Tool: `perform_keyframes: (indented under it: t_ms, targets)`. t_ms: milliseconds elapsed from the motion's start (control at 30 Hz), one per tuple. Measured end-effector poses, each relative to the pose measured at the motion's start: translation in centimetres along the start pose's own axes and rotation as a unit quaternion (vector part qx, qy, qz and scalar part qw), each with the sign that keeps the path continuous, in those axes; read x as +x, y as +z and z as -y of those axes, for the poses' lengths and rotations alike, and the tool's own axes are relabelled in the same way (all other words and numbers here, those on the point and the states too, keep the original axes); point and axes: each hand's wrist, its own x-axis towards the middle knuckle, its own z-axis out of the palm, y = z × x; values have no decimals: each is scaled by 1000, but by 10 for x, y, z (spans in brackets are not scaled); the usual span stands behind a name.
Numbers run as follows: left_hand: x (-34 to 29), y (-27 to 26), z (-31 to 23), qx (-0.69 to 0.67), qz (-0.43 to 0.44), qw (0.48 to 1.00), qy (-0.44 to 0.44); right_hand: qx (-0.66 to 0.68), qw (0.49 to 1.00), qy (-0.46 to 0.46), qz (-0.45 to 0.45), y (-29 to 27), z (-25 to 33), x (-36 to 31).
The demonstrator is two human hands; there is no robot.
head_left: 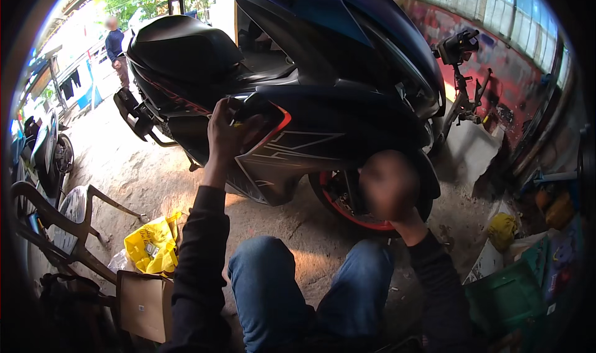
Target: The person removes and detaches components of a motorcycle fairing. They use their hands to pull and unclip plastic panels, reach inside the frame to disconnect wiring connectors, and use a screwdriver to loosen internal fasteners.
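A dark motor scooter [310, 108] with a black seat and red markings stands side-on before me. My left hand [228, 133] is at its side fairing, fingers curled and thumb stretched across a dark side panel [264, 114] with a red-orange edge. A small yellow spot shows by that thumb, too little to name. Lower down on the right, my right hand [390, 185] is in front of the front wheel [330, 199] with its red rim, near the fender. Blur covers its fingers, so neither their shape nor anything in them can be made out.
A plastic armchair [81, 213], a yellow bag [155, 244] and a cardboard box [144, 304] are at my left. A green container [506, 294] lies at the right. Behind the scooter stands a stripped handlebar frame [462, 86]. A person [116, 49] stands far left.
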Motion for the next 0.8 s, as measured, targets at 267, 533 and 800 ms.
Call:
perform_keyframes:
  t_ms: [267,533,800]
  targets:
    - [16,-7,15,-4,150,986,-67,-159,968,-193,-14,-4,66,113]
    - [16,-17,-4,-56,158,977,-133,-221,957,-38,186,12,88,149]
    - [18,-22,-15,-133,198,958,-158,-234,947,-27,217,11,92,158]
